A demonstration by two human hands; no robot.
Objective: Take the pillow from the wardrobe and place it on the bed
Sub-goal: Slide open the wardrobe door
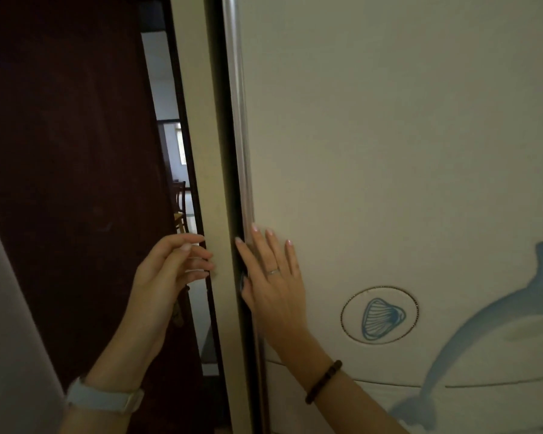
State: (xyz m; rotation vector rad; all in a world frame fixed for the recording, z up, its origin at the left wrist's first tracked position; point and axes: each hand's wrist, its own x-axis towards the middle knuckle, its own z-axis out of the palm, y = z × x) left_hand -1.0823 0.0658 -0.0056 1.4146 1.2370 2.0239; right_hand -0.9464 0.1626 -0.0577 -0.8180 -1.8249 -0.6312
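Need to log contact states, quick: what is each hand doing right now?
Left hand: open, fingers loosely curled, holding nothing.
Right hand: open, flat against the wardrobe door.

No readable text on any surface.

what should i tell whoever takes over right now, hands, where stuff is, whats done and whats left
Right hand: open, palm flat on the wardrobe door, fingertips at its metal edge strip, holding nothing.
Left hand: open, fingers loosely curled by the cream side frame, holding nothing.
Wardrobe: only a dark gap shows beside the strip; the inside is not visible.
Pillow and bed: not in view.
Done: nothing visible beyond reaching the door.
Left: open the door, take out the pillow, carry it to the bed and put it down.
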